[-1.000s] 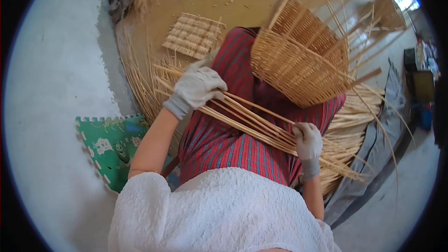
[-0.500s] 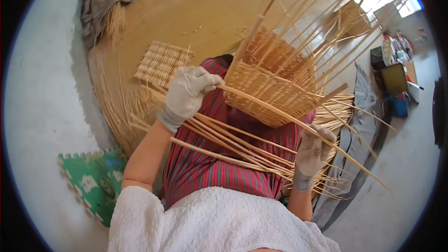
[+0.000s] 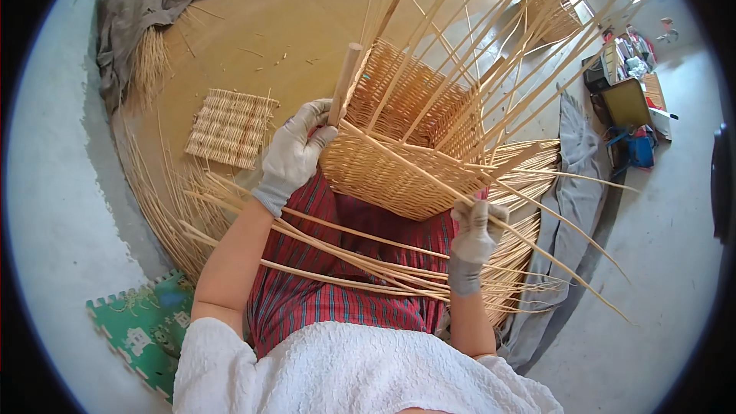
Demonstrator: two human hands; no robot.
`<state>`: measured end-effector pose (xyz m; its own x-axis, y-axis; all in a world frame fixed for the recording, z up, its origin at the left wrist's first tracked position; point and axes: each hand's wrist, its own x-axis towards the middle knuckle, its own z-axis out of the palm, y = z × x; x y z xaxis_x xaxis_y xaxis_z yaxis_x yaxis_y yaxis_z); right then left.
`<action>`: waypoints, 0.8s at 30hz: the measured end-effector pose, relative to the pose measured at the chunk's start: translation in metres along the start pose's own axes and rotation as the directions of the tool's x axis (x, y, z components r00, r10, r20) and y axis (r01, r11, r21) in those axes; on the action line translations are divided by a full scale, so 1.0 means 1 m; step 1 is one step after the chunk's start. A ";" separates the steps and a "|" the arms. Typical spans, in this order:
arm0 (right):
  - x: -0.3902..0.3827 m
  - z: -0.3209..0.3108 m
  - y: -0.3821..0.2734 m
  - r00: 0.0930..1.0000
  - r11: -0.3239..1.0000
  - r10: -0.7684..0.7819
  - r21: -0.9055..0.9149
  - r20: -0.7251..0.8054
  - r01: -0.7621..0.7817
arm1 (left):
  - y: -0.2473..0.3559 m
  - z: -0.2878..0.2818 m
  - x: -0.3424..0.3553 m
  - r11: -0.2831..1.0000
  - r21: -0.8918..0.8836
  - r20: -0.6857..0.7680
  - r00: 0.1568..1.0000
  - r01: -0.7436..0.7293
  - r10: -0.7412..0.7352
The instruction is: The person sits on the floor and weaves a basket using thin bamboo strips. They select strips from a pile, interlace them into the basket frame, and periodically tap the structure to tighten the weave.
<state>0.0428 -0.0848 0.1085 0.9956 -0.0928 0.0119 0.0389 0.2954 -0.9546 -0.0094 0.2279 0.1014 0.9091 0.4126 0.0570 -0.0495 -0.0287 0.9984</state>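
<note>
A wicker basket point(image 3: 402, 180), partly woven, rests tilted over my lap, with tall loose stakes point(image 3: 437, 11) rising from its sides. My left hand point(image 3: 295, 153), in a pale work glove, is closed at the basket's near left corner, around the base of a thick wooden corner post point(image 3: 345, 84). A long willow rod point(image 3: 418, 165) runs from that corner along the near rim and out to the right. My gloved right hand point(image 3: 475, 238) grips this rod near the right corner. Whether the left fingers also pinch the rod's end is hidden.
Loose rods point(image 3: 360, 257) lie across my lap, beside a larger bundle point(image 3: 529, 222) on grey cloth point(image 3: 571, 176). A woven square panel point(image 3: 231, 129) lies on the floor at left. Another basket point(image 3: 548, 14) stands far right. A green foam mat point(image 3: 149, 330) is at lower left.
The rod has come down against the basket's near rim. My left hand has moved from holding the rod's end to the corner post. Basket and right hand appear shifted left.
</note>
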 end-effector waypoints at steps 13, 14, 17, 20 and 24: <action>0.039 -0.005 -0.013 0.966 0.994 0.051 -0.105 0.253 -0.025 | 0.035 0.023 -0.006 0.855 0.464 -0.214 0.908 -0.230 0.360; 0.038 -0.005 -0.013 0.965 0.995 0.049 -0.092 0.258 -0.025 | 0.051 0.031 -0.010 0.713 0.657 -0.216 0.845 -0.244 0.489; 0.045 -0.003 -0.006 0.965 0.997 0.054 -0.061 0.258 -0.039 | 0.053 0.062 0.003 0.705 0.697 -0.081 0.964 -0.127 0.254; 0.041 -0.001 -0.013 0.957 0.994 0.097 -0.065 0.273 -0.082 | 0.009 0.059 0.025 0.783 0.617 0.052 0.996 -0.084 0.066; 0.049 0.000 -0.021 0.948 0.997 0.054 -0.066 0.312 -0.035 | 0.037 0.040 0.028 0.942 0.322 0.320 0.925 0.095 -0.203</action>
<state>0.0906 -0.0955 0.1293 0.9729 0.2251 0.0526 -0.0019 0.2353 -0.9719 0.0309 0.2021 0.1395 0.9837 0.0964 -0.1517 0.1731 -0.2809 0.9440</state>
